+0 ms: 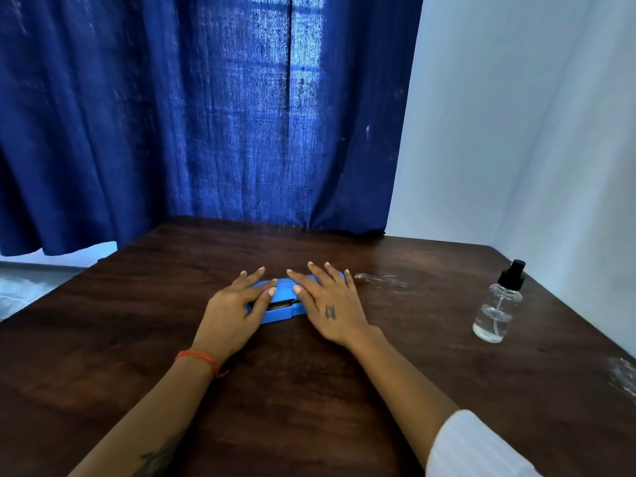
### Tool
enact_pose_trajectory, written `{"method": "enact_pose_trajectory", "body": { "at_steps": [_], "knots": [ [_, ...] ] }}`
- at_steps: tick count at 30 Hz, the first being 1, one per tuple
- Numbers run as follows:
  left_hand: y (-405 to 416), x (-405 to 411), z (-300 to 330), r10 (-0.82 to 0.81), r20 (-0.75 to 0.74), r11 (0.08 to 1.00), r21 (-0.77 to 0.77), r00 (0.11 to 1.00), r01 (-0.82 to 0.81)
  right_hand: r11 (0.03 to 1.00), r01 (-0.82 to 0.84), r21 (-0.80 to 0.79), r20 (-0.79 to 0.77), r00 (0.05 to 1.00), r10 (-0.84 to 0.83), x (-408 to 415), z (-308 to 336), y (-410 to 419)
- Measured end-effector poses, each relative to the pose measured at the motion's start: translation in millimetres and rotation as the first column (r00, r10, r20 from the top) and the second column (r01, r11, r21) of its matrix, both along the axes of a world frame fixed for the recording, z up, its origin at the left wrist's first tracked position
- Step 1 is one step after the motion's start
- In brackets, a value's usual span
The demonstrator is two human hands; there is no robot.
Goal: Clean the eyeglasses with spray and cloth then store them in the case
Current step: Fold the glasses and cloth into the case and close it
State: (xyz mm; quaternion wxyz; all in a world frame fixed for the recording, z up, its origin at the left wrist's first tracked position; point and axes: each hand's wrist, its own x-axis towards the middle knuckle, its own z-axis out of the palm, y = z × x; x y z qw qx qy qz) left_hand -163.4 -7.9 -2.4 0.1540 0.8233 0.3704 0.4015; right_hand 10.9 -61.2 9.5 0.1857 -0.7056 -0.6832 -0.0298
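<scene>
A blue glasses case (pixel 283 309) lies on the dark wooden table (pixel 309 390), its lid nearly down with a dark gap along the front edge. My left hand (pixel 234 311) rests flat on its left end, fingers spread. My right hand (pixel 327 304) presses flat on its right end. The eyeglasses and the cloth are not visible; something dark shows in the gap. A clear spray bottle (pixel 499 304) with a black pump top stands upright at the right, away from both hands.
A crumpled piece of clear plastic (pixel 382 281) lies just right of the case. More clear plastic (pixel 623 376) sits at the table's right edge. Blue curtains (pixel 206 115) hang behind the table; a white wall (pixel 533 132) is on the right.
</scene>
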Motion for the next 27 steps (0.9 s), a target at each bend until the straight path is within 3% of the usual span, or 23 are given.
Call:
{"method": "enact_pose_trajectory", "body": {
  "at_steps": [9,17,21,24,27],
  "knots": [
    [2.9,-1.1,-1.1,-0.027,0.031,0.999,0.032,0.999,0.026,0.999,-0.003,0.050,0.020,1.000,0.002,0.4,-17.0,-6.7],
    [2.7,-0.9,-0.7,-0.051,-0.038,0.998,0.022,0.998,0.052,0.999,0.023,0.026,-0.002,1.000,-0.023,-4.1,-18.9,-10.2],
    [-2.5,1.4,1.3,-0.024,-0.064,0.998,-0.066,0.998,0.020,0.983,0.064,0.175,-0.187,0.982,-0.031,-6.5,-15.3,-15.5],
    [-10.7,5.5,4.3,0.048,-0.030,0.966,-0.253,0.998,-0.054,0.985,0.167,0.036,-0.459,0.879,-0.133,-6.2,-5.3,-17.5],
    [-19.2,13.0,6.3,0.071,0.025,0.931,-0.362,0.997,-0.057,0.981,0.189,-0.044,-0.530,0.828,-0.183,-3.8,-1.1,-19.7]
  ]
}}
